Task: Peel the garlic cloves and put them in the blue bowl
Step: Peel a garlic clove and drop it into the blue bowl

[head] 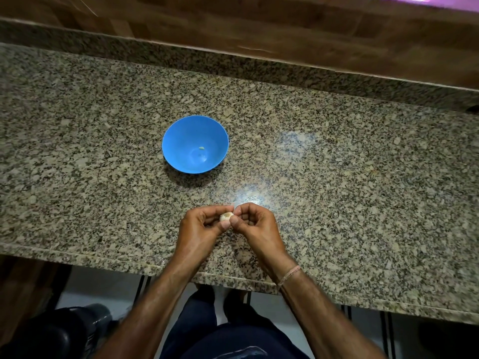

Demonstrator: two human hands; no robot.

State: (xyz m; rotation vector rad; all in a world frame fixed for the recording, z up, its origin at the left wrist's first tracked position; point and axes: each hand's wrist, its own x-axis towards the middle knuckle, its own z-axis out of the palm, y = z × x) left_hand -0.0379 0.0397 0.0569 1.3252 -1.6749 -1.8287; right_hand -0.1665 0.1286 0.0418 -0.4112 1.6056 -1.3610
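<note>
The blue bowl [178, 141] stands on the granite counter [337, 177], with one small pale clove [201, 148] inside. Near the counter's front edge, the left hand [199, 229] pinches the garlic [226, 216] with curled fingers. The right hand [255, 224] pinches the same piece from its right side.

Garlic [226, 216] mostly behind fingertips [225, 224]

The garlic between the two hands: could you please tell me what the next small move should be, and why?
Probably the right hand should pull a strip of skin off the garlic while the left hand steadies it. Both hands pinch it above the counter, its surface looks papery and brown-flecked, so seemingly unpeeled, and the blue bowl holds only one small pale piece.
</note>
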